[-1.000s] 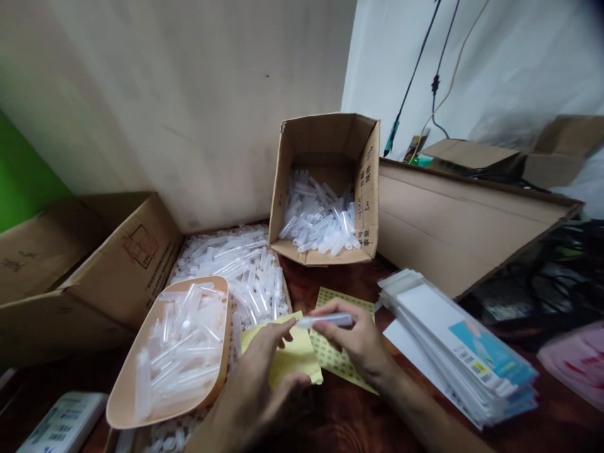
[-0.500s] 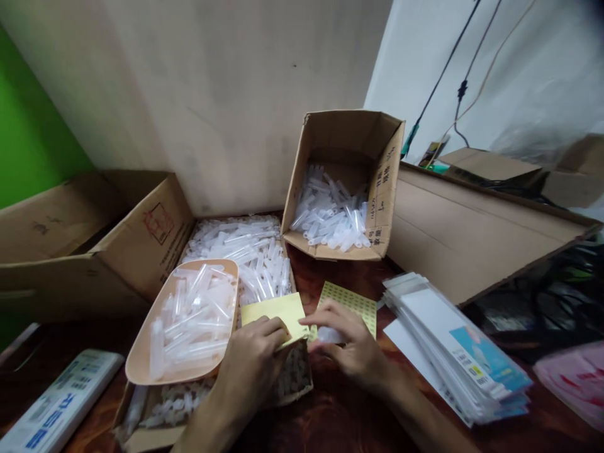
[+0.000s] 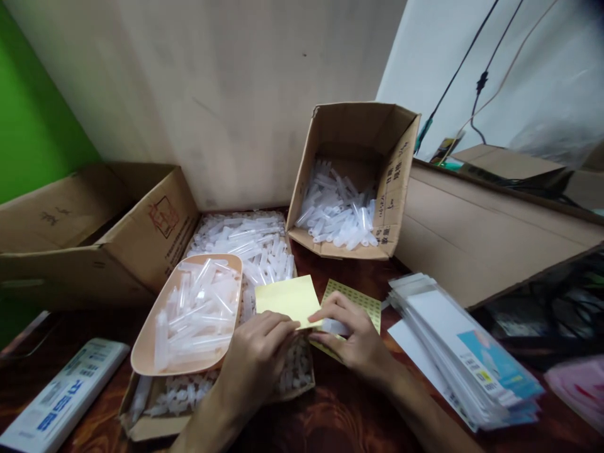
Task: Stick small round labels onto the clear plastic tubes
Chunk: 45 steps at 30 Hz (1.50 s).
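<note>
- The left hand (image 3: 262, 340) was closed on the near edge of a yellow sheet (image 3: 287, 298), its fingers bunched at the paper.
- The right hand (image 3: 349, 327) held a short translucent tube (image 3: 336, 326) in a narrow grip between thumb and fingers, just beside the sheet's near right corner.
- The yellow sheet lay tilted between the hands, near the middle of the scene.
- A dotted sheet (image 3: 370, 307) lay on the dark surface (image 3: 352, 412), partly hidden by the right hand.
- To the left, a peach tray (image 3: 145, 345) of clear tubes rested over a shallow carton (image 3: 158, 428) full of more pieces.
- On the far side, a tipped cardboard box (image 3: 361, 135) held loose tubes.
- To the right lay a stack of flat packets (image 3: 448, 340); at near left, a white box (image 3: 66, 390).
</note>
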Motion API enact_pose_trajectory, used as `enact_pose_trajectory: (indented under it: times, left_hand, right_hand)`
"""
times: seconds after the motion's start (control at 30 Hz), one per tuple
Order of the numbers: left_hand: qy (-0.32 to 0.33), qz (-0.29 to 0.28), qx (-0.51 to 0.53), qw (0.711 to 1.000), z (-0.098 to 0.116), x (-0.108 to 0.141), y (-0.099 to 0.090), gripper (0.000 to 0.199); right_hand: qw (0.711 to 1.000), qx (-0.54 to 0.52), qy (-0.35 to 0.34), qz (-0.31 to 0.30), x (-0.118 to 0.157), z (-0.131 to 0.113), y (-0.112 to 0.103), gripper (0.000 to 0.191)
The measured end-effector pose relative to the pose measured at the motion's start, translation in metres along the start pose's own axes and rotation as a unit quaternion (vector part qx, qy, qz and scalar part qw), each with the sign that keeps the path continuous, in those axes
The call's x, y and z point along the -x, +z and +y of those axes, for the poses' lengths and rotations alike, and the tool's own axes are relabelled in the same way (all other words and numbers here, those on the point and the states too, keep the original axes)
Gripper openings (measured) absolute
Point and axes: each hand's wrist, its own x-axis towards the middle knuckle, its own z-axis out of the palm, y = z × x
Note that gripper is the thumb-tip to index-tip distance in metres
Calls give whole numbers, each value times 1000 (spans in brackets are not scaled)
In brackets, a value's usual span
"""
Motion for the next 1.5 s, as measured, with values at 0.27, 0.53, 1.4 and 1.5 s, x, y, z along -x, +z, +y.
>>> enact_pose_trajectory:
  times: [0.27,0.53,1.4,1.5]
  left_hand:
    - [-12,25,2,1000,2,3,-4,14]
    - [-21,-3,26,999,-2,3,-1,10]
    - [-102,8,141,985,1,3,-2,13]
    - [-108,0,140,984,0,4,-1,14]
  right_hand:
    - [1000,-22,1,-1,3,-2,6,13]
    - [1000,-22,-3,10,3,-5,8,12]
    - [997,-17,-59,39,6,-3,12,29]
    - [998,-18,-57,38,6,-3,13,29]
